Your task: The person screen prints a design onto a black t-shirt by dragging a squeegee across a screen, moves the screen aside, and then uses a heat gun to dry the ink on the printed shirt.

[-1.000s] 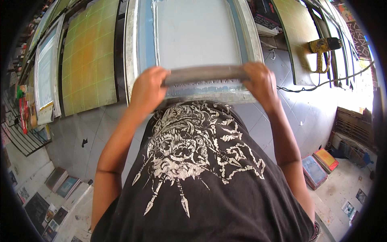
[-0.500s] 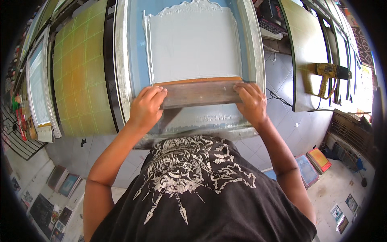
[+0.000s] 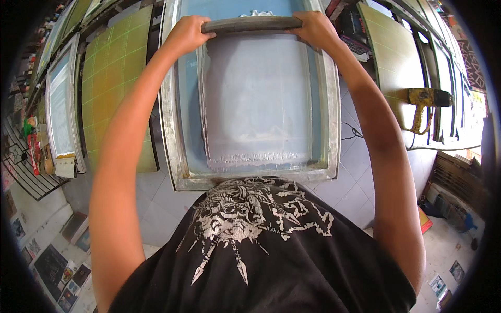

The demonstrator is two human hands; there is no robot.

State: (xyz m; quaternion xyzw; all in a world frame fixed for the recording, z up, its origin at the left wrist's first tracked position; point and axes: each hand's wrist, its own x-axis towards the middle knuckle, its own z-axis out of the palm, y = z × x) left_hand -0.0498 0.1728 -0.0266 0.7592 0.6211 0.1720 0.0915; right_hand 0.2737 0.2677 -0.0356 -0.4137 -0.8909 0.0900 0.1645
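We see a long bar (image 3: 251, 24) that looks like worn wood, dark and matt. The frame (image 3: 330, 115) has the dull, scuffed look of bare metal, rough and stained along its rails. Inside it, a pale grey film (image 3: 255, 94) looks wet, smooth and softly glossy in the middle, ridged at its left edge and ragged at its lower one. Our shirt (image 3: 313, 271) is matt black cloth with a cracked, pale print. The board (image 3: 389, 73) at right shines glossily; the floor (image 3: 357, 180) is smooth tile.
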